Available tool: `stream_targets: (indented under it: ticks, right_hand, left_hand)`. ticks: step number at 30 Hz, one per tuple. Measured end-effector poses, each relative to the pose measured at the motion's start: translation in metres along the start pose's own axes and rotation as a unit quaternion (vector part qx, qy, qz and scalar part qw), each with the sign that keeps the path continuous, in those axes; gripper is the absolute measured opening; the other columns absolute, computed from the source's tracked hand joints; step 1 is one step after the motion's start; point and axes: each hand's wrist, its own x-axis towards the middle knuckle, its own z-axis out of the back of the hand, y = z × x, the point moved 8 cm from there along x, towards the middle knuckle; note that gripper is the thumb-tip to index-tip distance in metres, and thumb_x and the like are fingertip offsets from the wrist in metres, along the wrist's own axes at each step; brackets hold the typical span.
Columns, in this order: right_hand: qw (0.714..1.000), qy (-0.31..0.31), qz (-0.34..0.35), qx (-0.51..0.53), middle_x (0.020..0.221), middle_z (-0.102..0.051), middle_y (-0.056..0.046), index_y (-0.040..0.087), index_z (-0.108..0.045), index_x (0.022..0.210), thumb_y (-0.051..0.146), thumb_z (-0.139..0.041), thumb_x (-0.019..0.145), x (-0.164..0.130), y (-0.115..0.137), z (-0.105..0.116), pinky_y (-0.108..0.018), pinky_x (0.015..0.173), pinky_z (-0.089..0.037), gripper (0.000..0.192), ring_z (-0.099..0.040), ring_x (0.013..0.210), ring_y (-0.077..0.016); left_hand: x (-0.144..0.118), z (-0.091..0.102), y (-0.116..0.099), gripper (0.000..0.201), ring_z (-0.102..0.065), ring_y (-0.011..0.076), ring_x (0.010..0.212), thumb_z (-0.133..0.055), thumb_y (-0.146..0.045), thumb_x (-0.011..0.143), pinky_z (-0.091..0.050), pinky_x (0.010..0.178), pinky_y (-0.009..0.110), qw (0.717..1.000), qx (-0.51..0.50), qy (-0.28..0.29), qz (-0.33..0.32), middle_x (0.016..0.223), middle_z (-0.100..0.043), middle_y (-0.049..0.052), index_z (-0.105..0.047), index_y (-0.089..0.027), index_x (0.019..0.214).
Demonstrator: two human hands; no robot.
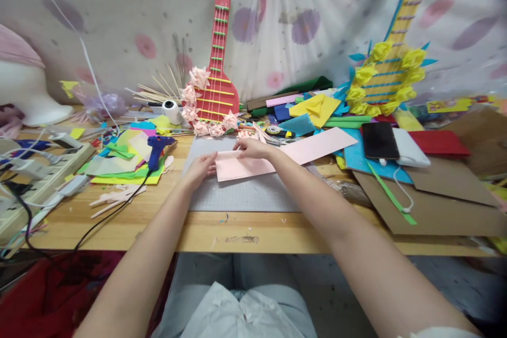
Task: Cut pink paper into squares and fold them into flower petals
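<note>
A long pale pink paper strip (317, 147) lies over the grey cutting mat (245, 200) and stretches off to the right. Its left end looks doubled over into a fold. My left hand (201, 170) grips that left edge, its fingers closed and partly hidden at the paper. Higher up, my right hand (252, 149) pinches the top edge of the same strip, with the forearm crossing over the paper. Behind the mat stands a red paper lute (216, 96) with strings and pink paper flowers (199, 78) around its body.
On the left are a blue glue gun (155, 149), coloured paper sheets (119, 169) and a power strip (43, 185). A phone (380, 141), a white power bank (410, 148) and cardboard (435, 200) lie right. A yellow paper instrument (386, 82) leans against the curtain.
</note>
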Motion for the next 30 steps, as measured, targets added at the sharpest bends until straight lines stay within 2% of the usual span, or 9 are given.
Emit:
stream_targets:
  ticks: [2,6,14,23,30]
  right_hand:
    - [1.0,-0.004,0.0,-0.008,0.084,-0.063,-0.002,0.017,-0.062,0.099,0.019,-0.063,0.068,0.001,0.0,-0.001,-0.019,0.063,-0.038,0.031,-0.055,0.072,-0.0111]
    - [1.0,0.001,-0.006,-0.017,0.087,-0.064,-0.002,0.017,-0.062,0.1,0.019,-0.063,0.069,-0.001,0.002,-0.003,-0.019,0.065,-0.038,0.031,-0.055,0.075,-0.0117]
    - [1.0,0.008,-0.021,-0.001,0.095,-0.064,-0.003,0.016,-0.061,0.101,0.017,-0.062,0.07,0.001,0.003,-0.006,-0.018,0.066,-0.038,0.031,-0.055,0.079,-0.0114]
    - [1.0,0.014,-0.011,-0.003,0.087,-0.063,-0.002,0.016,-0.062,0.1,0.022,-0.063,0.069,0.004,0.003,-0.007,-0.019,0.064,-0.037,0.031,-0.054,0.074,-0.0114]
    - [1.0,0.019,-0.01,0.003,0.086,-0.063,-0.002,0.016,-0.063,0.099,0.021,-0.064,0.068,0.006,0.005,-0.007,-0.019,0.062,-0.037,0.031,-0.053,0.072,-0.0107]
  left_hand:
    - [-0.005,-0.002,0.005,0.036,-0.06,0.0108,0.063,-0.068,-0.038,0.063,-0.047,0.064,0.022,1.0,0.005,-0.005,-0.025,0.073,-0.065,0.004,-0.059,-0.011,0.085]
    - [-0.01,-0.004,0.012,0.03,-0.055,0.0096,0.054,-0.07,-0.029,0.056,-0.045,0.055,0.021,0.998,0.036,-0.027,-0.04,0.064,-0.064,0.001,-0.062,-0.01,0.077]
    - [-0.009,0.001,0.012,0.032,-0.056,0.0108,0.055,-0.069,-0.026,0.054,-0.045,0.057,0.023,0.998,0.018,-0.035,-0.041,0.062,-0.065,0.003,-0.063,-0.008,0.079]
    - [-0.013,-0.001,0.009,0.032,-0.058,0.0123,0.059,-0.069,-0.029,0.054,-0.047,0.063,0.026,0.999,0.007,-0.017,-0.045,0.068,-0.067,0.004,-0.064,-0.009,0.078]
    - [-0.014,0.0,0.008,0.028,-0.057,0.0111,0.055,-0.069,-0.027,0.054,-0.046,0.058,0.024,0.999,0.0,-0.023,-0.043,0.064,-0.065,0.003,-0.064,-0.009,0.075]
